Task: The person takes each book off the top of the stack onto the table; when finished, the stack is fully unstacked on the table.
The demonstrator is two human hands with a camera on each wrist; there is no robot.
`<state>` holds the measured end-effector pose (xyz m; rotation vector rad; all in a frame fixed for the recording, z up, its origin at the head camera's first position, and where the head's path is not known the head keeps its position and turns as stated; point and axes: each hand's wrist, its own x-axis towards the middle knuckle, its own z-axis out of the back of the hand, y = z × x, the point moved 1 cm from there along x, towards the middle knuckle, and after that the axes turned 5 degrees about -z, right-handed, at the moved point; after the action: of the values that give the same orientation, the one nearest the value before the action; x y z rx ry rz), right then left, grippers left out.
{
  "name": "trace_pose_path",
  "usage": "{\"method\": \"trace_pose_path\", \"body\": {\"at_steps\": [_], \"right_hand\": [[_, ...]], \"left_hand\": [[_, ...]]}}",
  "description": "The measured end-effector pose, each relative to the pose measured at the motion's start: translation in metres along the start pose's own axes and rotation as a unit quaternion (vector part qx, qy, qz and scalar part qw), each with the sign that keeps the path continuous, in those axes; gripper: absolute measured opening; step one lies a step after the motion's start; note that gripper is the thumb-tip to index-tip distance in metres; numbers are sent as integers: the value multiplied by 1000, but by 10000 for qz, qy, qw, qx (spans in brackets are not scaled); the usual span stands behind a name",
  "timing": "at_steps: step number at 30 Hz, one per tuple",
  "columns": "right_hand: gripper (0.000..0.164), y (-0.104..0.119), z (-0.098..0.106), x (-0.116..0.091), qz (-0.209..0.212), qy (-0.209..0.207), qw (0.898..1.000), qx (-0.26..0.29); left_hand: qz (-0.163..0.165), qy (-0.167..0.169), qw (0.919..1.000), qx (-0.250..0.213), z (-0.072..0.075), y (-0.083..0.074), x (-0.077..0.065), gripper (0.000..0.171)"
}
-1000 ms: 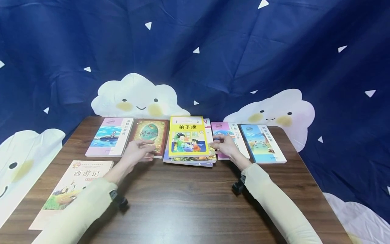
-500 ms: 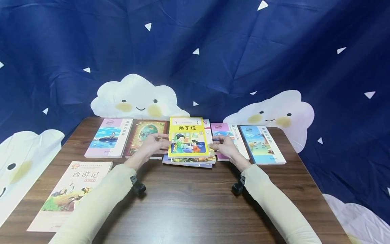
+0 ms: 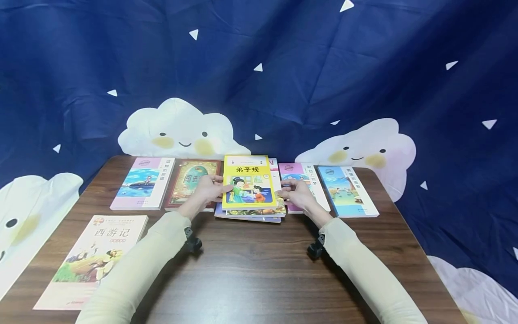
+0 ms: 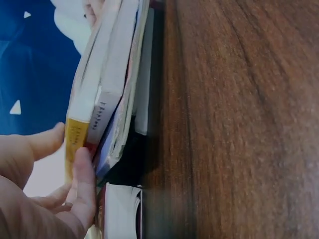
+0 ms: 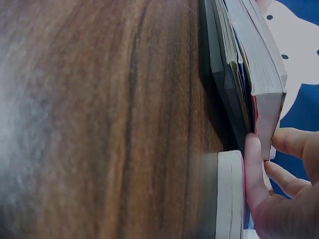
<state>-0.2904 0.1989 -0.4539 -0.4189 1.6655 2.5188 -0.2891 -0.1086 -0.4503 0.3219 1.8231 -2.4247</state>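
Observation:
A yellow picture book (image 3: 247, 182) tops a stack of several books at the back middle of the table. My left hand (image 3: 209, 188) holds its left side, thumb over the cover edge. The left wrist view shows the fingers (image 4: 83, 181) along the yellow spine and the white book (image 4: 117, 69) beneath. On the other side, my right hand (image 3: 297, 194) holds the right edge. In the right wrist view the thumb (image 5: 291, 142) is by the top edge and a finger (image 5: 254, 169) lies against the side. Lower in the stack, thinner books (image 3: 251, 218) stick out at the front.
A brown-red book (image 3: 174, 198) and a pink-and-blue book (image 3: 137, 186) lie left of the stack. To its right are a pink book (image 3: 319, 191) and a blue book (image 3: 346, 193). Another book (image 3: 87, 265) lies front left on the wooden table (image 3: 259, 270), by my left sleeve.
My left hand has moved right, from over the brown-red book to the yellow book's left edge, and its thumb has come onto the cover. The right hand has stayed at the right edge.

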Motion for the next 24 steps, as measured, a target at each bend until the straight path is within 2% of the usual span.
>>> {"method": "trace_pose_path", "body": {"at_steps": [6, 14, 19, 24], "right_hand": [[50, 0, -1, 0, -47, 4, 10000, 20], [50, 0, 0, 2, -46, -5, 10000, 14], [49, 0, 0, 2, -77, -16, 10000, -2], [50, 1, -1, 1, -1, 27, 10000, 9]], "left_hand": [[13, 156, 9999, 41, 0, -4, 0, 73], [-146, 405, 9980, -455, 6, -6, -5, 64], [-233, 731, 9929, -912, 19, -3, -16, 60], [-148, 835, 9891, -1202, 37, 2, -36, 60]]}}
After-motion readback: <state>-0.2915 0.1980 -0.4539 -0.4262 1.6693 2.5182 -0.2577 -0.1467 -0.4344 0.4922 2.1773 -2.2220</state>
